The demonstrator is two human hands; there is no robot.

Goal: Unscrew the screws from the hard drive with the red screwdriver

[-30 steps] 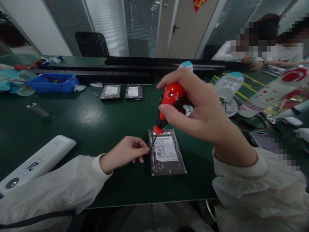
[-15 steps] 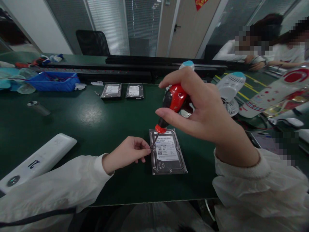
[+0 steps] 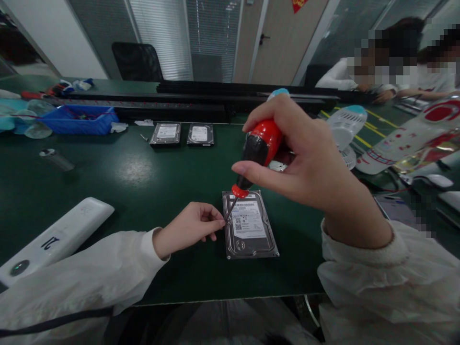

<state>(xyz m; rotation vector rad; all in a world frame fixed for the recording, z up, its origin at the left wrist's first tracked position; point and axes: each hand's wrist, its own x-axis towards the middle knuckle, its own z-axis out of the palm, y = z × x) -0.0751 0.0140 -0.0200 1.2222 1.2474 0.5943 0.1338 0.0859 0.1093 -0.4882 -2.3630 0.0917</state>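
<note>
A hard drive (image 3: 248, 235) with a white label lies flat on the green table in front of me. My right hand (image 3: 305, 158) grips a red and black screwdriver (image 3: 256, 149), its shaft slanting down to the drive's left edge. Thumb and fingers hold the handle from both sides. At that same edge, beside the screwdriver's tip, my left hand (image 3: 201, 223) is closed in a pinch. What sits between those fingertips is too small to make out.
Two more hard drives, one on the left (image 3: 166, 133) and one on the right (image 3: 200, 134), lie farther back. A blue bin (image 3: 81, 122), a metal cylinder (image 3: 57, 159) and a white device (image 3: 57, 239) are at left. White fans (image 3: 345, 127) stand right; people sit beyond.
My right hand has turned slightly around the screwdriver, and the handle shows more of its black side. The left hand and the hard drive stay in place.
</note>
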